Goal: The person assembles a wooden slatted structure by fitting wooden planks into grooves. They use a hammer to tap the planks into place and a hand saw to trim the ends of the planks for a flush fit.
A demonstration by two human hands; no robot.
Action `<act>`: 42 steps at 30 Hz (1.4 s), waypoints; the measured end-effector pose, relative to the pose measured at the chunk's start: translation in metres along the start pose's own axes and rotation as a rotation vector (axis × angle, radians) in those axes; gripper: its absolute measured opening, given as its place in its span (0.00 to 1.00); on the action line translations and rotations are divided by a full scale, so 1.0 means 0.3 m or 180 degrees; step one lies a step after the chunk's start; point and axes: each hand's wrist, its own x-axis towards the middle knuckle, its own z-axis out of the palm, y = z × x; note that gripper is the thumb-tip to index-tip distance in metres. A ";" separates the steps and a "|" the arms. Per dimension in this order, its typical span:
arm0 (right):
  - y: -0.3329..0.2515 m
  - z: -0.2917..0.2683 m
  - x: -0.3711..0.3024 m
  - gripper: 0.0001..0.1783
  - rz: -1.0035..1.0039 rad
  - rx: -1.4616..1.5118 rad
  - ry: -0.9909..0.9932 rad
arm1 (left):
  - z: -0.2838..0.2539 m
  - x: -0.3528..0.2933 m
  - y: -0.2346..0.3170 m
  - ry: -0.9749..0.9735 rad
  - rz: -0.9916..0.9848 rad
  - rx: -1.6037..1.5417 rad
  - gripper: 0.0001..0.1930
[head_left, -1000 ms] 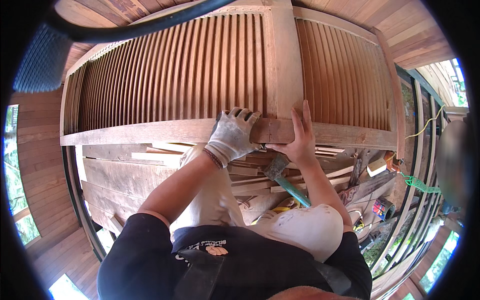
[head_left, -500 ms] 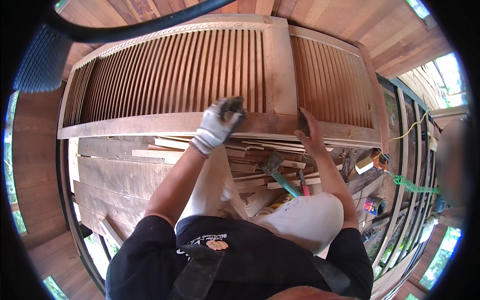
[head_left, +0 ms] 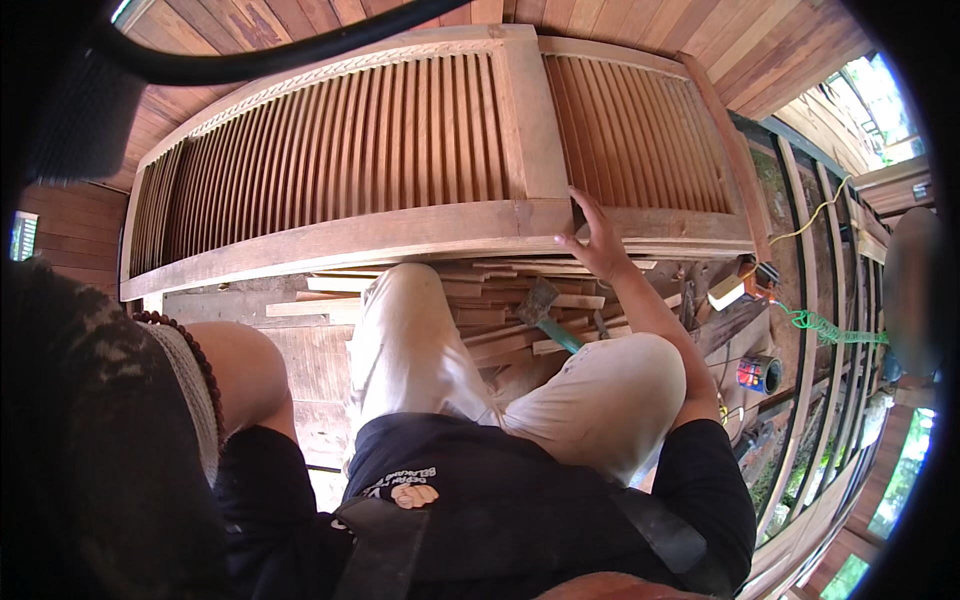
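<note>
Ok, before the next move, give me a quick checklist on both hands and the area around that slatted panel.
1. Right hand at the near right corner of the larger slatted panel: ok, fingers and thumb spread. Firm contact: cannot tell.
2. Left hand clear of the panel: ok, it is close to the camera at the left.
3. Left hand free of any object: cannot tell, too dark.
4. Right hand gloved: not ok, it is bare.
5. Hammer clear of both hands: ok, it lies between the knees and the panel.
6. Loose wood strips cleared from the panel's near side: not ok, they lie piled there.
</note>
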 end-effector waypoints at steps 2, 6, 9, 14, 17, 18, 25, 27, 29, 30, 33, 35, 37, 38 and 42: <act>-0.013 0.017 0.022 0.48 -0.0030 0.0115 0.0080 | 0.004 0.004 -0.006 -0.0081 -0.0003 0.0017 0.20; 0.000 -0.014 -0.016 0.49 0.0125 -0.0154 0.0100 | 0.041 -0.026 0.012 -0.0162 0.0211 -0.0004 0.19; -0.029 0.025 0.007 0.46 0.0007 -0.0177 0.0194 | 0.035 -0.008 0.028 -0.0256 0.0119 -0.0044 0.18; 0.006 0.026 -0.012 0.42 -0.0009 -0.0034 0.0421 | 0.074 -0.002 -0.066 -0.0109 -0.0015 -0.0314 0.17; -0.013 0.079 0.028 0.42 0.0252 0.0254 0.0575 | 0.049 -0.040 -0.148 0.0376 -0.0389 -0.0485 0.17; 0.016 0.043 0.008 0.42 0.0495 0.0159 0.0628 | 0.091 -0.094 -0.266 0.0713 -0.0516 -0.0711 0.17; -0.046 0.092 0.196 0.41 0.1123 -0.0444 0.0618 | 0.511 -0.430 -1.131 0.0941 -0.5447 -0.0012 0.19; -0.035 0.106 0.186 0.40 0.1205 -0.0756 0.0610 | 0.581 -0.438 -1.233 0.0308 -0.5706 -0.0009 0.22; -0.011 0.083 0.177 0.38 0.1178 -0.0679 0.0693 | 0.647 -0.384 -1.244 0.0060 -0.5546 0.0489 0.26; -0.006 0.079 0.176 0.38 0.1155 -0.0617 0.0727 | 0.651 -0.371 -1.248 0.0108 -0.5709 0.0246 0.26; 0.007 0.106 0.175 0.35 0.0977 -0.0547 0.0874 | 0.627 -0.406 -1.268 0.0035 -0.5645 -0.0135 0.25; 0.010 0.107 0.174 0.35 0.0997 -0.0531 0.0895 | 0.625 -0.424 -1.255 0.0270 -0.5400 -0.0436 0.23; 0.015 0.105 0.172 0.34 0.1003 -0.0516 0.0903 | 0.630 -0.418 -1.248 0.0662 -0.5577 -0.0790 0.21; 0.019 0.102 0.170 0.34 0.0998 -0.0510 0.0899 | 0.630 -0.411 -1.246 0.0657 -0.5604 -0.0788 0.20; -0.011 0.117 0.189 0.35 0.1059 -0.0404 0.0733 | 0.603 -0.512 -1.286 0.0555 -0.5388 -0.1206 0.18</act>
